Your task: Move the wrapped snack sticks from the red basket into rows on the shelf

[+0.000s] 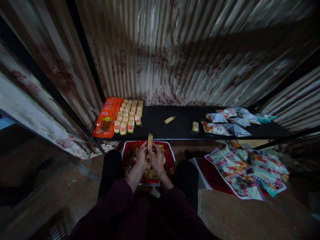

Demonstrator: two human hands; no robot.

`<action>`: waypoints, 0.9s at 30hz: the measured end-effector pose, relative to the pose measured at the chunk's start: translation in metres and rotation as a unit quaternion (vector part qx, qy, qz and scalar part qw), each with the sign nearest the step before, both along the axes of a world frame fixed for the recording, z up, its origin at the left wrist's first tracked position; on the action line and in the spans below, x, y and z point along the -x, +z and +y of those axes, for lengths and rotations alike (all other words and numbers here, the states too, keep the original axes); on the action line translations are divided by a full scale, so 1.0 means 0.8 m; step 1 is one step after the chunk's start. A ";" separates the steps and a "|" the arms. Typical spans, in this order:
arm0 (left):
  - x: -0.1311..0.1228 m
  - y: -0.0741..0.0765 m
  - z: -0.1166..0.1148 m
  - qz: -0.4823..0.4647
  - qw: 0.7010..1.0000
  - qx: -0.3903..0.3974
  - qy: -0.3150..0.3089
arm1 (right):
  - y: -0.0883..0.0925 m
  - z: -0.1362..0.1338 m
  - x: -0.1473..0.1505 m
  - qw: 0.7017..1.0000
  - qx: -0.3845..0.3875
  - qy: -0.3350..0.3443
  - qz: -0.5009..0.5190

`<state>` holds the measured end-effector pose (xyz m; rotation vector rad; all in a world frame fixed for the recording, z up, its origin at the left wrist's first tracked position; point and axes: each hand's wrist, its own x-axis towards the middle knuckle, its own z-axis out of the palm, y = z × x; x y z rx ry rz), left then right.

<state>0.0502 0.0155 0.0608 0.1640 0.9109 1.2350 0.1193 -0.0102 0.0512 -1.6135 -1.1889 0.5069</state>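
Both my hands meet over a red basket (172, 160) between my knees. My left hand (142, 156) and my right hand (157, 160) close their fingers around a small wrapped snack pack (150, 140), which stands upright between them. Several similar wrapped packs (150, 174) lie loose in the basket below, partly covered by my hands. On the black shelf (152, 123) just ahead, rows of small yellow packs (130, 115) stand close together. One wrapped pack (169, 120) lies slantwise at the shelf's middle, and another pack (195, 126) rests further right.
Orange snack bags (107, 120) overlap at the shelf's left end. Silver and white bags (225, 121) lie in a loose pile at its right. Below, larger white and red bags (246, 170) fill a container on the floor. A striped curtain (170, 60) hangs behind the shelf.
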 end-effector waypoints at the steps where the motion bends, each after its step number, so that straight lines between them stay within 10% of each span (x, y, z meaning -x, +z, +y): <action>1: 0.000 0.001 0.000 0.012 1.000 -0.002 0.000 | -0.001 0.000 0.000 1.000 0.002 -0.002 0.000; 17: -0.004 -0.010 -0.001 0.135 0.986 -0.092 0.036 | -0.004 0.005 -0.001 0.998 0.021 -0.020 0.058; 27: 0.004 -0.033 0.010 0.403 0.898 -0.177 -0.009 | 0.001 0.015 0.000 0.998 0.041 0.007 0.057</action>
